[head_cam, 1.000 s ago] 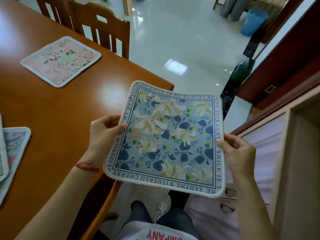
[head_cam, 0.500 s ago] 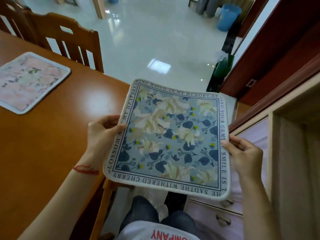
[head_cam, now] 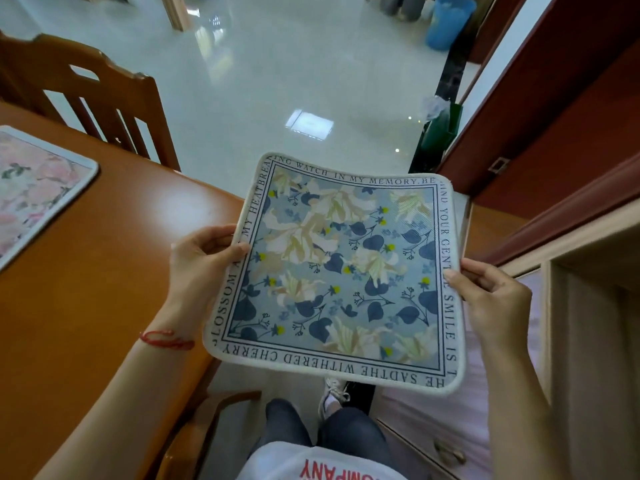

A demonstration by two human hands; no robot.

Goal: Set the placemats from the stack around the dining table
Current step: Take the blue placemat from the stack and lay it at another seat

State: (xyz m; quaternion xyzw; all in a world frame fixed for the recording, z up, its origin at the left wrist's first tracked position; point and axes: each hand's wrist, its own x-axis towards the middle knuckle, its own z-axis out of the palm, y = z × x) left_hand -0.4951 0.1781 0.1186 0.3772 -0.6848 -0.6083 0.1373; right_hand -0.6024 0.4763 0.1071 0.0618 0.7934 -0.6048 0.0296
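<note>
I hold a square blue floral placemat [head_cam: 341, 271] with a lettered white border flat in the air, just past the right end of the brown dining table [head_cam: 104, 271]. My left hand [head_cam: 202, 258] pinches its left edge, thumb on top. My right hand [head_cam: 491, 299] pinches its right edge. A pink floral placemat [head_cam: 31, 192] lies on the table at the far left, partly cut off by the frame. The stack is out of view.
A wooden chair [head_cam: 104, 98] stands at the table's far side, and another chair back [head_cam: 207, 420] sits below the table's near corner. A pale cabinet with drawers [head_cam: 588, 341] is close on the right. Glossy white floor [head_cam: 277, 81] lies ahead; a blue bin [head_cam: 446, 22] stands far off.
The view has swung right along the table's end: the pink placemat and chair slid left in frame and the stack left the view. Both hands keep the same hold on the blue placemat.
</note>
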